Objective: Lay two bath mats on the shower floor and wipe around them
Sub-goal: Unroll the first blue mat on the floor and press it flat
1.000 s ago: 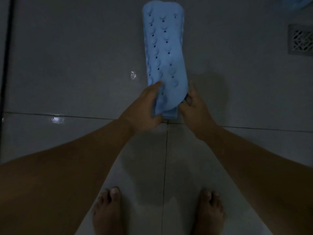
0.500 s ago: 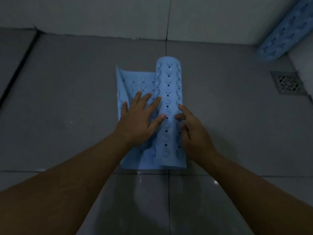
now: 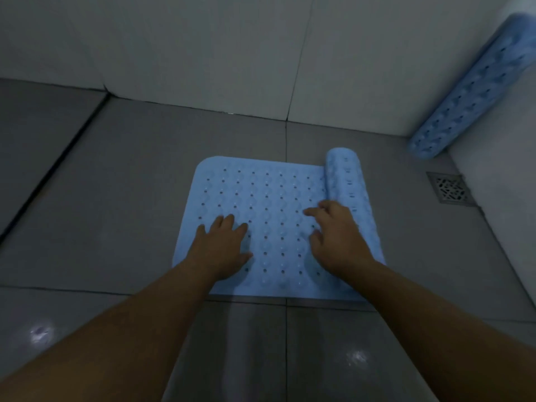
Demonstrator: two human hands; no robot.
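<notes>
A light blue bath mat [image 3: 269, 204] with rows of small holes lies partly unrolled on the grey tiled shower floor [image 3: 139, 198]. Its right end is still a roll [image 3: 346, 181]. My left hand [image 3: 223, 246] presses flat on the unrolled part, fingers spread. My right hand [image 3: 336, 233] rests against the left side of the roll, fingers apart, holding nothing. A second blue mat [image 3: 470, 91], rolled up, leans against the wall in the far right corner.
A square metal floor drain [image 3: 451, 188] sits to the right of the mat, close to the right wall. White tiled walls [image 3: 203, 53] close the back and right sides. A dark groove [image 3: 49, 175] runs along the floor at left.
The mat has unrolled much further to the right, with the roll now smaller. My right hand followed the roll rightward, and my left hand stayed flat on the laid part.
</notes>
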